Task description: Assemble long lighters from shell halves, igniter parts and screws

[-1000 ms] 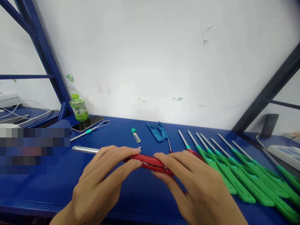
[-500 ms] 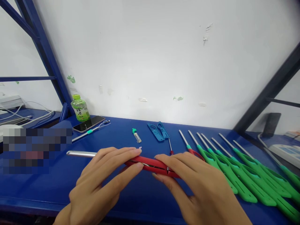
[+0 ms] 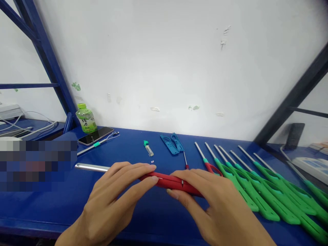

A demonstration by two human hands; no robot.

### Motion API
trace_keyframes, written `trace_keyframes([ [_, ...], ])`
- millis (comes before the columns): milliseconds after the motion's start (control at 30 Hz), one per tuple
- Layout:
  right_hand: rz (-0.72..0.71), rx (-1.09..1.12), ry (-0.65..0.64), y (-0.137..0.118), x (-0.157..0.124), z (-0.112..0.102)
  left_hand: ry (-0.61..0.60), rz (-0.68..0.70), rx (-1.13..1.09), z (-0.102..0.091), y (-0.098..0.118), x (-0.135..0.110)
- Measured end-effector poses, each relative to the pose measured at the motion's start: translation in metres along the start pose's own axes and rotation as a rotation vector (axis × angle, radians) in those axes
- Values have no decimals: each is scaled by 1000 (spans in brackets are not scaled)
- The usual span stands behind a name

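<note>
Both my hands hold a red long-nosed lighter (image 3: 170, 181) level above the blue table. Its metal tube (image 3: 92, 167) points left past my left hand (image 3: 110, 205), whose fingers and thumb pinch the body near its middle. My right hand (image 3: 220, 205) is closed around the handle end, thumb below. A lengthwise seam runs between the casing halves, with only a thin line showing. Beyond the lighter lie a small clear fuel tank with a green top (image 3: 149, 149), a tiny pale piece (image 3: 152, 161), and a screwdriver (image 3: 185, 158) with a red handle, partly hidden.
Blue casing halves (image 3: 172, 144) lie near the wall. On the right are a red-handled lighter (image 3: 212, 168) and several green lighters (image 3: 258, 191). At left are a metal tube with wires (image 3: 94, 146), a phone (image 3: 96, 135) and a green bottle (image 3: 86, 119).
The gap along the red lighter's seam has narrowed as the casing halves came together. Both hands keep their grip, with a slight shift of the view.
</note>
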State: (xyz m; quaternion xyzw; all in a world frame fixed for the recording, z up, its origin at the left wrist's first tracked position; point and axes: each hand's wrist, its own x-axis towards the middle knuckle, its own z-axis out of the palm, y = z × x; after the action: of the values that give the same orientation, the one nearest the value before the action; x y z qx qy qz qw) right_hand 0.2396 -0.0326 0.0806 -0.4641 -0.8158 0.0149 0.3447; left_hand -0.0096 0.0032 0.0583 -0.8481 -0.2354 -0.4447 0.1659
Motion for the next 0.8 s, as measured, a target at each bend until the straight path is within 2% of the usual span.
trace_keyframes([
  [167, 142, 167, -126, 1, 7, -5, -49, -15, -34, 1, 2, -1],
  [233, 203, 229, -184, 4, 11, -7, -110, -49, -55, 2, 3, -2],
  [367, 314, 310, -331, 19, 14, -4, -399, -147, -68, 9, 1, -8],
  [467, 322, 314, -455, 30, 14, 2, -563, -172, -85, 21, -5, -17],
  [600, 278, 233, -465, 36, 12, 11, -681, -256, -188, 31, -13, -24],
  [800, 275, 112, -440, 34, 7, 20, -721, -361, -298, 32, -17, -25],
])
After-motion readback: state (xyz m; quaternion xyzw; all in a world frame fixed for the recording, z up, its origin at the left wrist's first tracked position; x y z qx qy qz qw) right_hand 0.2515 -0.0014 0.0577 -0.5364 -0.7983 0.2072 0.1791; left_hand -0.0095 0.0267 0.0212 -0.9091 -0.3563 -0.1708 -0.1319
